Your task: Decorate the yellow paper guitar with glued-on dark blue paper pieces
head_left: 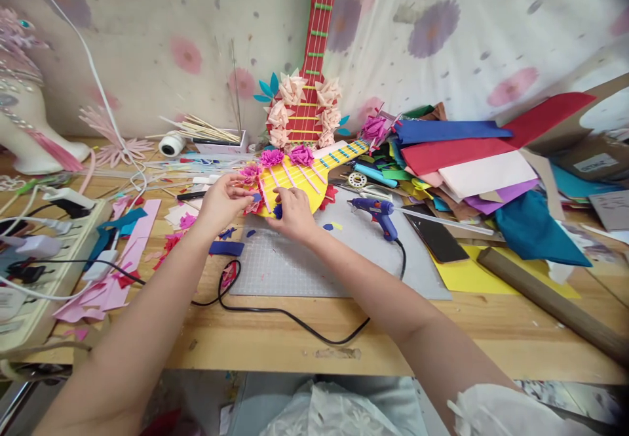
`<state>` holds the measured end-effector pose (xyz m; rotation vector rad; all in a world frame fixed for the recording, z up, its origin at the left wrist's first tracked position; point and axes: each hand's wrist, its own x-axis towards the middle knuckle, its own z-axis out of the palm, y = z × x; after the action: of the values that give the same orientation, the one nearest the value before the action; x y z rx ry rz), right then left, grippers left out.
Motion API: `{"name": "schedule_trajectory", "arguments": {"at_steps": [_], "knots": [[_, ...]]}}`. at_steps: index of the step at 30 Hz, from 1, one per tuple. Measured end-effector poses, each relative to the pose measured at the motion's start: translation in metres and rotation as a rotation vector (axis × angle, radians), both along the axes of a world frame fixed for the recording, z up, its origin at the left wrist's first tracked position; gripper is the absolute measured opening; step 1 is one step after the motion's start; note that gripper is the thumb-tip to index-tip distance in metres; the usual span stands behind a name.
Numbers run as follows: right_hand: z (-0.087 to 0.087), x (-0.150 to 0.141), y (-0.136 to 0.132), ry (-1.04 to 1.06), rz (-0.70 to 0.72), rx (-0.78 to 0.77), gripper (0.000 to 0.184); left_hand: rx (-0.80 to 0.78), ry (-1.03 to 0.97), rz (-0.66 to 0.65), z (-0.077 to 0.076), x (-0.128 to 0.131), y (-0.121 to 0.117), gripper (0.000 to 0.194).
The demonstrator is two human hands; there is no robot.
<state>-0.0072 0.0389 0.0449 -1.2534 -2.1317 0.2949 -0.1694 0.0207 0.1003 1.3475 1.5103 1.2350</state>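
1. Your yellow guitar [296, 179] lies strings-up at the far left of the grey cutting mat [280, 278] on the table [236, 351], neck pointing far right.
2. Your left hand [223, 198] appears to pinch a small blue piece [256, 198] at the body's left edge. Keep that grip light, since thin petals probably crease easily.
3. Your right hand [295, 214] reaches over the near part of the body, fingertips by a dark-blue flower [278, 212]; whether its grip takes the flower or only rests against it, you cannot tell from here. If you steady the guitar with it, press on bare yellow, not petals.
4. Line the piece up before any contact, as glue likely allows little correction.
5. Spare the pink flowers [301, 155] along the far edge.
6. The glue gun [378, 213] lies right of the guitar; its black cord [295, 318] passes under your right forearm, so lift clear rather than drag.
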Motion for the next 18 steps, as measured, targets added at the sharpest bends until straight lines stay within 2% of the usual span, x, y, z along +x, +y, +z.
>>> {"name": "schedule_trajectory", "arguments": {"at_steps": [5,11,15,18], "knots": [[-0.006,-0.004,0.003,0.087,-0.026,-0.003,0.037,-0.026,0.086,-0.014,0.003,-0.003,0.008,0.047],[-0.007,0.005,-0.004,0.215,-0.025,-0.027,0.032,-0.109,0.188,-0.099,-0.003,0.004,0.023,0.049],[-0.01,0.01,-0.011,0.267,-0.013,-0.01,0.03,-0.115,0.405,-0.183,-0.01,0.012,0.034,0.046],[-0.013,0.011,-0.012,0.27,-0.007,-0.002,0.03,-0.131,0.622,-0.212,-0.006,0.021,0.038,0.045]]}}
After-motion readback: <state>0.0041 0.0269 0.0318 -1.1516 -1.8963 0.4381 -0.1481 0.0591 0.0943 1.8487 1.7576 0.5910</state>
